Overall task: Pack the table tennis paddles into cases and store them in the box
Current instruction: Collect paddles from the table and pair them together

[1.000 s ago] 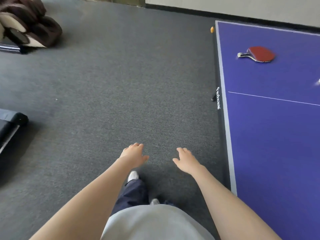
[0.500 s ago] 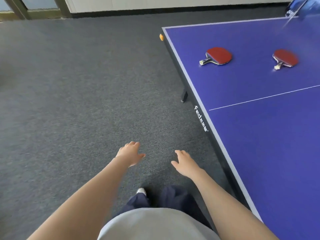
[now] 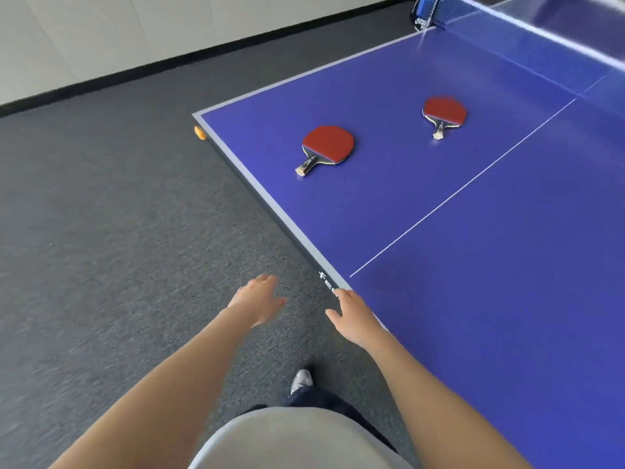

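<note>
Two red-faced paddles lie flat on the blue table tennis table. The nearer paddle rests close to the table's left corner, handle pointing toward me. The farther paddle lies to its right, nearer the net. My left hand hovers over the carpet, fingers relaxed and holding nothing. My right hand is stretched out at the table's near edge, fingers loose and empty. No case or box is in view.
An orange ball shows just beyond the table's left corner. The net spans the top right with its blue clamp. Grey carpet covers the floor left of the table, up to a white wall with a black skirting.
The view has swung right and toward the table. Both paddles now sit nearer the middle of the view, and my right hand has reached the table's edge.
</note>
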{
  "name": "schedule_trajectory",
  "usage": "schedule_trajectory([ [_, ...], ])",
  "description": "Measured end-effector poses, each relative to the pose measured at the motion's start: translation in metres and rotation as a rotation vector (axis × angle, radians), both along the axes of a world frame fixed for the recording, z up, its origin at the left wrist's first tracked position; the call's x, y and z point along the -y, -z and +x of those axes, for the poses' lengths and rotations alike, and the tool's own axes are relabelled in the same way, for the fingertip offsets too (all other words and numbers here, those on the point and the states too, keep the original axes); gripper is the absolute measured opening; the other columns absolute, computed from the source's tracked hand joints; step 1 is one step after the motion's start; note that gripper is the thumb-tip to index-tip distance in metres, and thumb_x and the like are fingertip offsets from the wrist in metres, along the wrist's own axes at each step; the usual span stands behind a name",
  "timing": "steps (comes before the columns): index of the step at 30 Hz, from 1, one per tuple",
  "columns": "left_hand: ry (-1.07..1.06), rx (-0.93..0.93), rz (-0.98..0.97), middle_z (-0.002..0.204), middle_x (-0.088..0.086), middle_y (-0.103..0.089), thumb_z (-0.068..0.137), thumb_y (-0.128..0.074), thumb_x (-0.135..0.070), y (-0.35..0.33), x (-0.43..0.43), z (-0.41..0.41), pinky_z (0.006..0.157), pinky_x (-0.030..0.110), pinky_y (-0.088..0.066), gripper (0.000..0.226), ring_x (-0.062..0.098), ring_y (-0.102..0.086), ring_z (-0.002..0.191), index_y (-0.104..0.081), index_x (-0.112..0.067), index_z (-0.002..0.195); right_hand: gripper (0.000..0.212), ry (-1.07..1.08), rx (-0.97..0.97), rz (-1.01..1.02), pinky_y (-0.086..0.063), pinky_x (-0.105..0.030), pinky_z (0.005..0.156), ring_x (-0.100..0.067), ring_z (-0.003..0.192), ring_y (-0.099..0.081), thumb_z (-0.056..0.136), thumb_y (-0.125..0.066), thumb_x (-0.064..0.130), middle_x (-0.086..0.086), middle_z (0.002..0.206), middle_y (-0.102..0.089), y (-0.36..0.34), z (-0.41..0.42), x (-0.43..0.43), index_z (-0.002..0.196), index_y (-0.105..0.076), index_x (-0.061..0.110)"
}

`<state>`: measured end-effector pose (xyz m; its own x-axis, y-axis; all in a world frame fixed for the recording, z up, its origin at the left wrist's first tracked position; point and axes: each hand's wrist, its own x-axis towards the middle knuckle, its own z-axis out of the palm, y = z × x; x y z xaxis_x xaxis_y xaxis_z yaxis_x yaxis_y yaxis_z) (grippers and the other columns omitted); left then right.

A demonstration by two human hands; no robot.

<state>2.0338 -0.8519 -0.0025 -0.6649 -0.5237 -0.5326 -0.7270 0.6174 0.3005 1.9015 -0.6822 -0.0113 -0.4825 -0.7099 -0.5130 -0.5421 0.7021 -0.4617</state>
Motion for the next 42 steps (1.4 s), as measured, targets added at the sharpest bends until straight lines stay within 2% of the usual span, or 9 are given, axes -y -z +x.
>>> schedule_trajectory([
  [5,0.035,-0.121,0.002,0.151,0.006,-0.036,0.097,-0.050,-0.040,-0.012,0.034,-0.069,0.109,0.044,-0.037,0.061,0.028,-0.040,0.135,-0.029,-0.017,0.149,0.051,0.156,0.015,-0.076,-0.032,-0.035,0.105,-0.022,0.134,-0.034,0.100,-0.042,0.029,-0.007,0.145,-0.035,-0.006,-0.054,0.023,0.146,-0.027,0.009],
  [10,0.017,-0.230,0.010,0.149,0.006,-0.037,0.096,-0.053,-0.037,-0.013,0.073,-0.126,0.104,0.041,-0.040,0.060,0.025,-0.051,0.124,-0.031,-0.015,0.147,0.051,0.360,0.032,-0.137,-0.036,-0.033,0.105,-0.022,0.131,-0.039,0.099,-0.045,0.029,-0.006,0.144,-0.038,-0.003,-0.101,0.046,0.145,-0.030,0.010],
  [14,-0.044,-0.305,0.002,0.147,0.009,-0.038,0.094,-0.057,-0.036,-0.004,0.115,-0.170,0.105,0.041,-0.038,0.062,0.028,-0.042,0.131,-0.033,-0.013,0.147,0.051,0.521,-0.003,-0.178,-0.035,-0.031,0.104,-0.019,0.134,-0.037,0.098,-0.047,0.029,-0.004,0.144,-0.040,0.002,-0.142,0.068,0.144,-0.032,0.013],
  [22,-0.124,-0.296,0.020,0.142,0.011,-0.039,0.089,-0.064,-0.038,0.018,0.197,-0.250,0.099,0.046,-0.041,0.069,0.031,-0.038,0.130,-0.034,-0.010,0.145,0.050,0.827,-0.081,-0.253,-0.038,-0.036,0.103,-0.021,0.128,-0.043,0.096,-0.052,0.028,-0.005,0.139,-0.046,0.000,-0.227,0.116,0.141,-0.038,0.011],
  [28,-0.168,-0.261,0.014,0.136,0.013,-0.042,0.086,-0.067,-0.041,0.034,0.218,-0.287,0.099,0.045,-0.037,0.071,0.031,-0.039,0.127,-0.036,-0.009,0.142,0.050,0.900,-0.127,-0.275,-0.041,-0.034,0.098,-0.022,0.125,-0.046,0.095,-0.054,0.027,-0.008,0.135,-0.049,-0.001,-0.297,0.140,0.140,-0.039,0.009],
  [31,-0.196,-0.231,-0.006,0.132,0.013,-0.044,0.085,-0.068,-0.043,0.043,0.224,-0.302,0.098,0.044,-0.038,0.072,0.031,-0.040,0.124,-0.038,-0.007,0.140,0.050,0.918,-0.152,-0.296,-0.044,-0.038,0.099,-0.024,0.124,-0.046,0.095,-0.054,0.028,-0.009,0.133,-0.050,0.000,-0.336,0.152,0.139,-0.040,0.008],
  [34,-0.262,-0.234,-0.034,0.124,0.014,-0.046,0.083,-0.071,-0.040,0.053,0.223,-0.318,0.094,0.045,-0.041,0.063,0.033,-0.041,0.117,-0.046,-0.005,0.129,0.050,0.954,-0.191,-0.326,-0.046,-0.044,0.098,-0.025,0.122,-0.048,0.094,-0.056,0.030,-0.009,0.130,-0.050,0.005,-0.376,0.161,0.137,-0.042,0.008],
  [37,-0.381,-0.293,-0.059,0.116,0.015,-0.049,0.083,-0.072,-0.028,0.064,0.221,-0.330,0.088,0.045,-0.042,0.047,0.033,-0.043,0.110,-0.052,-0.003,0.118,0.051,1.010,-0.235,-0.346,-0.046,-0.050,0.097,-0.026,0.119,-0.050,0.093,-0.057,0.033,-0.008,0.129,-0.050,0.014,-0.418,0.168,0.135,-0.043,0.009],
  [42,-0.570,-0.432,0.009,0.093,-0.002,-0.051,0.081,-0.069,-0.029,0.076,0.213,-0.353,0.068,0.039,-0.045,0.024,0.024,-0.052,0.086,-0.055,-0.015,0.094,0.051,1.083,-0.356,-0.357,-0.046,-0.051,0.094,-0.026,0.118,-0.049,0.091,-0.059,0.036,-0.010,0.126,-0.052,0.033,-0.492,0.176,0.131,-0.046,0.006],
])
